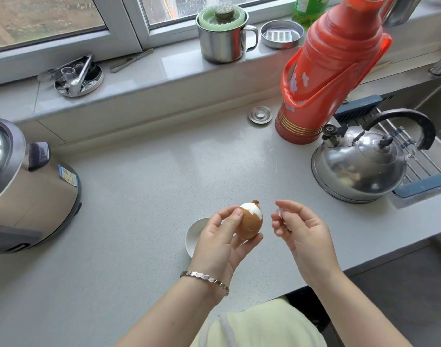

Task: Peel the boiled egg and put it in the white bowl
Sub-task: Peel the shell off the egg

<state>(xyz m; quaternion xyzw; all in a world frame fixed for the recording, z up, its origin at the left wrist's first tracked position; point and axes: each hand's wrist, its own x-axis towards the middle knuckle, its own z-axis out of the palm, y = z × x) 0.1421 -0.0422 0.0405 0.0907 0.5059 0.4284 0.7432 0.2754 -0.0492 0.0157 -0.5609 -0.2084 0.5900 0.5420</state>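
Note:
My left hand [220,242] holds a brown boiled egg [250,222] upright above the counter. The egg's top is bare white; brown shell still covers the lower part, and a small shell flap sticks up at the tip. My right hand [298,230] hovers just right of the egg, thumb and fingers pinched on a small shell piece [280,212]. The white bowl [195,234] stands on the counter, partly hidden behind my left hand.
A rice cooker [27,189] stands at the left. A steel kettle [359,164] and a red thermos [332,68] stand at the right, beside a sink rack [419,169]. A steel mug [223,38] and metal dishes sit on the windowsill. The counter's front edge runs under my forearms.

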